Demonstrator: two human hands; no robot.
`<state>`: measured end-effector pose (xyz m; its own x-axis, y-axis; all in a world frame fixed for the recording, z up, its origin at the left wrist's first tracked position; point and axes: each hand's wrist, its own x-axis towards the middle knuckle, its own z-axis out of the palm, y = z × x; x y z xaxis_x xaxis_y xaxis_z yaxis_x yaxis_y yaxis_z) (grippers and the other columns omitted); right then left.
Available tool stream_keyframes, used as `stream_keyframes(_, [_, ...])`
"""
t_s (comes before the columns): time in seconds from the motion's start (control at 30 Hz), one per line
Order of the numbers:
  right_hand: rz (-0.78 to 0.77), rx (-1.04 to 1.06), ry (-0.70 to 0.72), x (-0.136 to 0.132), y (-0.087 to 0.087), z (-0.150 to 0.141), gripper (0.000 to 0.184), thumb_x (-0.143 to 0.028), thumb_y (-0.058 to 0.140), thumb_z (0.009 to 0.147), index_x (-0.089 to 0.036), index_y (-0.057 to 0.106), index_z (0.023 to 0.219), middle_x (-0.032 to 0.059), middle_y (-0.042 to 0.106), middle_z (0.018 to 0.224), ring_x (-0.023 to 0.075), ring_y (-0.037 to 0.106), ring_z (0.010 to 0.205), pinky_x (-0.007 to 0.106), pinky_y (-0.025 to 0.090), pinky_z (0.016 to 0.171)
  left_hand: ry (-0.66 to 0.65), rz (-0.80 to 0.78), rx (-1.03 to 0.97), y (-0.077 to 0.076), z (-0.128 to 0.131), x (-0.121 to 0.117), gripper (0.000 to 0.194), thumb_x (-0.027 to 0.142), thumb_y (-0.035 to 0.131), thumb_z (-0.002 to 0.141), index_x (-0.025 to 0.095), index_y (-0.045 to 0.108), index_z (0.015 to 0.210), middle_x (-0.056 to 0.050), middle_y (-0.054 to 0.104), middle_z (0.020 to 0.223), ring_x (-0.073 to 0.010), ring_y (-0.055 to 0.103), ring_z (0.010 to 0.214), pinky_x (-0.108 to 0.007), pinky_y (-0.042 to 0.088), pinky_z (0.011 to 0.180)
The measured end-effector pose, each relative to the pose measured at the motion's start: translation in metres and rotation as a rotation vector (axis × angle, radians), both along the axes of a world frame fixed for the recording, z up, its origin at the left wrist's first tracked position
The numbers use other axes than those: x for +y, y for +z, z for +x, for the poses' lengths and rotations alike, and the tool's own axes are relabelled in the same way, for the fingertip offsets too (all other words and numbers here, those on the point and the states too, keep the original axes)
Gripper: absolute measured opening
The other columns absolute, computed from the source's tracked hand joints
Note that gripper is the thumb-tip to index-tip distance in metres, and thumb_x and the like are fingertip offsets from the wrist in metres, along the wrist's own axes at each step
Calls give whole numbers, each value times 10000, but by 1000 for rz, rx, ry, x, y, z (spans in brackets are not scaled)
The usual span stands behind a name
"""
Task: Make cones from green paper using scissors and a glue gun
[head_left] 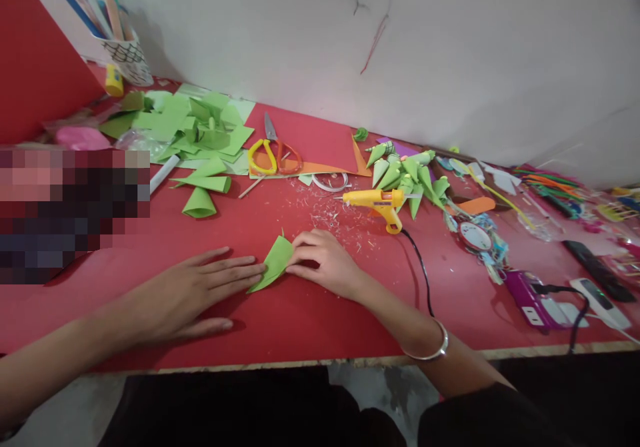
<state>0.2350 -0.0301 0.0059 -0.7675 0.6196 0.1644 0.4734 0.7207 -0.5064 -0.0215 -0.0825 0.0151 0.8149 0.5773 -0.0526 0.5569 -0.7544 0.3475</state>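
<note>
On the red tabletop lies a green paper piece [277, 260], partly folded or rolled. My left hand [200, 290] rests flat with its fingers stretched out, and the fingertips touch the paper's left edge. My right hand [323, 260] pinches the paper's right edge between thumb and fingers. Beyond the right hand a yellow glue gun [375, 199] lies on its side among thin glue strands. Rolled green paper cones [200, 204] sit beyond my left hand. More finished-looking green cones [407, 172] are heaped behind the glue gun.
Scissors [271, 147] with yellow and orange handles lie near the wall. A pile of green paper squares [183, 122] and a pen cup [127, 59] stand at the back left. On the right are a purple power socket box [530, 300], a black cord [424, 267] and a remote [597, 270].
</note>
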Motion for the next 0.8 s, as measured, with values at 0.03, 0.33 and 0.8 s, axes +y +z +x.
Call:
stream_keyframes(0.03, [-9, 3, -17, 0, 0, -2, 258, -393, 472, 837, -197, 632, 787, 12, 577, 854, 136, 480, 789, 277, 328, 747, 25, 16, -14, -1, 3, 0, 538, 422, 449, 824, 300, 297, 1325, -7, 462, 1304, -175, 420, 1190, -329, 239, 1032])
stream_keyframes(0.33, [-41, -1, -101, 1, -4, -10, 200, -363, 554, 792, -169, 580, 752, 5, 572, 814, 130, 481, 772, 273, 309, 737, 317, 92, -133, -8, 41, 6, 266, 439, 478, 792, 199, 569, 726, -8, 616, 829, -161, 532, 787, -304, 375, 724])
stream_keyframes(0.8, [-57, 25, -135, 1, -6, -12, 186, -337, 604, 757, -159, 563, 717, -3, 559, 774, 120, 494, 756, 266, 311, 731, 472, 42, -187, -16, 41, -2, 269, 354, 430, 833, 182, 532, 653, -8, 571, 795, -149, 489, 752, -280, 371, 681])
